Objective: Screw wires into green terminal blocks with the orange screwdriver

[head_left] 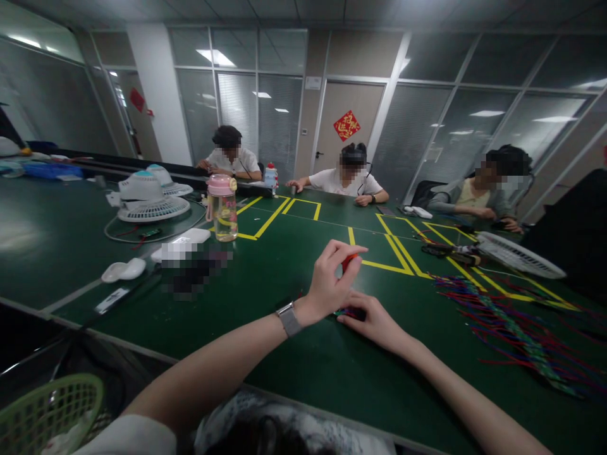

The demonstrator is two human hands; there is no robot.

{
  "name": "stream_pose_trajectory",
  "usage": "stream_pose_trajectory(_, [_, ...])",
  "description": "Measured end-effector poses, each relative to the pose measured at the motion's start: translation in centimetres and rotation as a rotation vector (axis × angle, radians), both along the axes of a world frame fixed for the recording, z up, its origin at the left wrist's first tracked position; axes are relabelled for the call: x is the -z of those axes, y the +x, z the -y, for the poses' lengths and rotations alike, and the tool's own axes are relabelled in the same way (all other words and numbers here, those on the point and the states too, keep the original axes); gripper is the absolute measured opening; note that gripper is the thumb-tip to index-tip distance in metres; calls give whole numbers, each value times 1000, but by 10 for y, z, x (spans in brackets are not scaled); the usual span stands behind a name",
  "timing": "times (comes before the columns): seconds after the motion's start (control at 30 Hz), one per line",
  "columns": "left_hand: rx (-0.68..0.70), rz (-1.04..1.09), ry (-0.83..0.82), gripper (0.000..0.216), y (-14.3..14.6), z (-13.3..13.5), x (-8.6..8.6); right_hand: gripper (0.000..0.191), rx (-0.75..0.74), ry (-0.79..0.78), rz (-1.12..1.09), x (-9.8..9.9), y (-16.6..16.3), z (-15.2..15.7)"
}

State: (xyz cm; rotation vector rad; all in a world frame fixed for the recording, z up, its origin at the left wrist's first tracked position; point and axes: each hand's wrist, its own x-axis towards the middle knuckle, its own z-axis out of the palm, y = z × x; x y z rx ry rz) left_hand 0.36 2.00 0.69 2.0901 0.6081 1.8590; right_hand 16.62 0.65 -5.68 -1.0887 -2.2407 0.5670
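Observation:
My left hand (331, 278), with a watch on its wrist, is raised over the table. Its fingers are curled round a small orange-red object (349, 260) that they mostly cover, so its kind is unclear. Just below and to the right, my right hand (372, 321) rests low on the green table. Thumb and fingers close on a small circuit board (339, 312), only partly visible beneath them. Thin dark wires seem to lie by the board, mostly hidden behind my left wrist. To the right lies a long row of circuit boards (526, 338) with red and blue wires.
Yellow tape (389, 265) marks rectangles on the table (265, 341). Fan parts (154, 205), a pink-lidded bottle (222, 212) and a white case (124, 270) stand left. A white fan grille (519, 254) lies right. Several people sit opposite. A green basket (92, 385) is lower left.

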Motion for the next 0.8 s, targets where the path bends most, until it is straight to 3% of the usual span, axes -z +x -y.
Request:
stream_pose_trajectory(0.2, [106, -52, 39, 31, -1, -4, 5, 13, 5, -13, -9, 0, 0, 1])
stream_pose_trajectory(0.8, [51, -173, 236, 35, -2, -3, 6, 7, 23, 17, -81, 9, -2, 2])
